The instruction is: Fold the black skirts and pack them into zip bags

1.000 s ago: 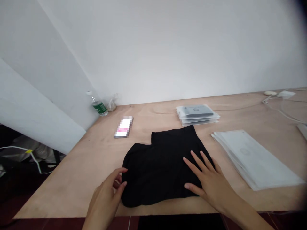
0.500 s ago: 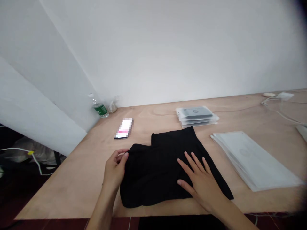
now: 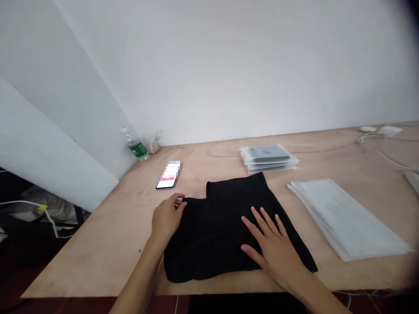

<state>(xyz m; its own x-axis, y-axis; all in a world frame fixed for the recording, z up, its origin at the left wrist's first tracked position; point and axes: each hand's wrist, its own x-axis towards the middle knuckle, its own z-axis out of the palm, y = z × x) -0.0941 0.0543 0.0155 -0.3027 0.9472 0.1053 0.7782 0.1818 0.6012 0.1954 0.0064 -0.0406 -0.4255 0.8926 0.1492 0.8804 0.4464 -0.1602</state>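
head view: left hand [image 3: 166,219] pinches black cloth [image 3: 212,235], right hand [image 3: 275,253] lies spread on it; stacked translucent bags [image 3: 271,165] hold something dark.

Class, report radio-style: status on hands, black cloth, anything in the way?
Left hand pinching far left corner of cloth. Right hand spread on it. Cloth lying on table. Phone beyond, clear of cloth.

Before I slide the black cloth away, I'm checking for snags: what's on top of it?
The right hand lies spread on the cloth; the left hand touches its far left corner. Nothing else shows on it. The part under the right hand is hidden.
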